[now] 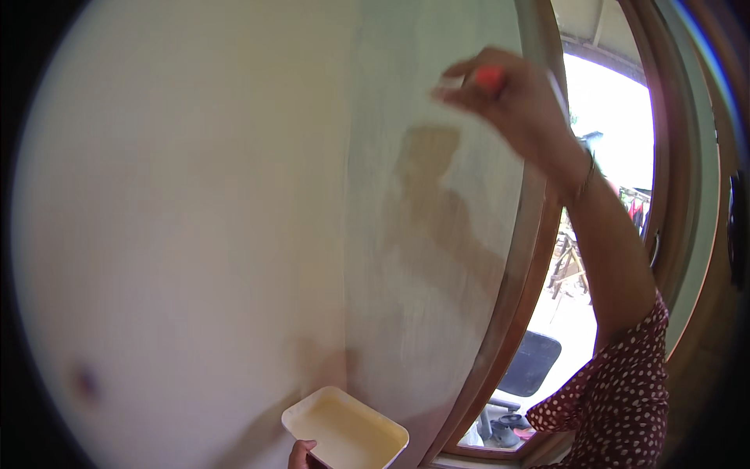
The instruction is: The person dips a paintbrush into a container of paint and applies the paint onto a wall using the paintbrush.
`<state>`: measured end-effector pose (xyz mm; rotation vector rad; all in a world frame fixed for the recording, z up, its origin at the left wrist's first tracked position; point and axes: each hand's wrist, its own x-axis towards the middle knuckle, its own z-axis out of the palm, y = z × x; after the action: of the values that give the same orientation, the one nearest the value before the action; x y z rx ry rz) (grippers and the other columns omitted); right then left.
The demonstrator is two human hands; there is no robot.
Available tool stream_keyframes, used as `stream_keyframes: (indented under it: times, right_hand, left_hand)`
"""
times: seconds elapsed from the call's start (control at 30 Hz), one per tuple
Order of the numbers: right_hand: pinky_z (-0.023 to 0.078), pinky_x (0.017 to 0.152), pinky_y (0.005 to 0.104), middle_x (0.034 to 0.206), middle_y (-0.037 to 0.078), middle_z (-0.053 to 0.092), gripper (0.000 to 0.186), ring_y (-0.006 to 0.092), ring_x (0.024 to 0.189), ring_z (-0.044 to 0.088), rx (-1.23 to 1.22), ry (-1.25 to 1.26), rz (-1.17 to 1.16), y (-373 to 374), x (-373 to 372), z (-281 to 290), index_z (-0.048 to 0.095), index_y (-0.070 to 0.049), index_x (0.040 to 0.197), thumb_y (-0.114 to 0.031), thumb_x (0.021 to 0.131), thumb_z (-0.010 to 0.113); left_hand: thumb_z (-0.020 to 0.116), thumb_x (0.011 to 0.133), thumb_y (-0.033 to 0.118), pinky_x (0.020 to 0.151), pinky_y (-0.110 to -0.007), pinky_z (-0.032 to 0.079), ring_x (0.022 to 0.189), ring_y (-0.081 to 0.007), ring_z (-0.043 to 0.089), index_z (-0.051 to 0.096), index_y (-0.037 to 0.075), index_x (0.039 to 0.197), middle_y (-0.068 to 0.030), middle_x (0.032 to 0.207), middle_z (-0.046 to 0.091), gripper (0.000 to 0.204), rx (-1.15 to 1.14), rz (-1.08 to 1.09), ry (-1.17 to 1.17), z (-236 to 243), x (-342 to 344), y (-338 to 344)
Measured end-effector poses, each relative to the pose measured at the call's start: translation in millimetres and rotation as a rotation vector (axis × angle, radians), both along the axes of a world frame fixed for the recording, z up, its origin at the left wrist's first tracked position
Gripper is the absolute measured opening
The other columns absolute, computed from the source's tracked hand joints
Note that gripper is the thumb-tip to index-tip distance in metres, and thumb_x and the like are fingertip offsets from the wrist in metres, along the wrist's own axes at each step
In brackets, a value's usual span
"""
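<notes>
My right hand (512, 98) is raised in front of the wall, its fingers closed around a thing with a red end (490, 80). The rest of that thing is hidden by the hand, and motion blurs the fingers. Low in the view, my left hand (300, 455) grips the edge of a shallow white rectangular tray (373, 409), thumb over the rim. Something pale cream coats or fills the inside of the tray. Behind my right hand, the greenish-grey wall strip (375, 234) shows streaks and the shadow of my raised arm.
A smooth cream wall (195, 195) meets the streaked strip at a corner. To the right stands a brown wooden door frame (525, 266), close to my right forearm. Through the doorway, a dark chair (530, 363) and shoes (508, 431) are visible in bright light.
</notes>
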<state>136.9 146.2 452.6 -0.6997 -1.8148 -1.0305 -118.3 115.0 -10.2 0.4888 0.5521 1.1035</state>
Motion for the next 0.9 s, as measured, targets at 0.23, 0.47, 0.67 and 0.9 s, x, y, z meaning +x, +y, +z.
stream_keyframes:
  times: [0.23, 0.47, 0.67, 0.9]
  right_hand:
    - [0.051, 0.07, 0.039, 0.076, 0.013, 0.063, 0.01, 0.0294, 0.076, 0.063, 0.491, 0.128, -0.059, 7, 8, 117, 0.074, -0.006, 0.084, -0.016, 0.082, 0.073]
    - [0.051, 0.074, 0.0399, 0.084, 0.016, 0.068, 0.012, 0.031, 0.081, 0.065, 0.721, -0.001, -0.051, 78, 29, 216, 0.076, -0.007, 0.086, -0.008, 0.079, 0.067]
    - [0.052, 0.077, 0.0408, 0.086, 0.016, 0.069, 0.018, 0.0315, 0.085, 0.066, 0.711, 0.035, -0.133, 92, 36, 250, 0.076, -0.007, 0.091, -0.009, 0.081, 0.061]
    - [0.049, 0.078, 0.0343, 0.084, 0.008, 0.069, 0.021, 0.0216, 0.085, 0.064, 0.167, -0.111, -0.309, -21, 13, 155, 0.074, -0.009, 0.097, -0.027, 0.087, 0.07]
  left_hand:
    - [0.052, 0.091, 0.049, 0.077, -0.042, 0.055, 0.099, -0.0246, 0.065, 0.051, 0.011, 0.134, -0.0083, 0.116, 0.065, 0.057, 0.015, 0.028, 0.017, 4, 5, -1]
    - [0.056, 0.089, 0.047, 0.067, -0.034, 0.054, 0.081, -0.0182, 0.066, 0.057, 0.013, 0.123, -0.0046, 0.098, 0.068, 0.049, -0.029, 0.15, 0.036, 35, 11, 5]
    - [0.057, 0.088, 0.047, 0.058, -0.033, 0.051, 0.071, -0.0166, 0.064, 0.061, 0.016, 0.11, -0.0013, 0.085, 0.068, 0.038, 0.018, 0.14, 0.064, 11, 4, 19]
    - [0.057, 0.089, 0.045, 0.057, -0.033, 0.051, 0.068, -0.0165, 0.064, 0.061, 0.015, 0.109, -0.0013, 0.082, 0.068, 0.036, -0.061, 0.169, 0.052, 42, 5, -25]
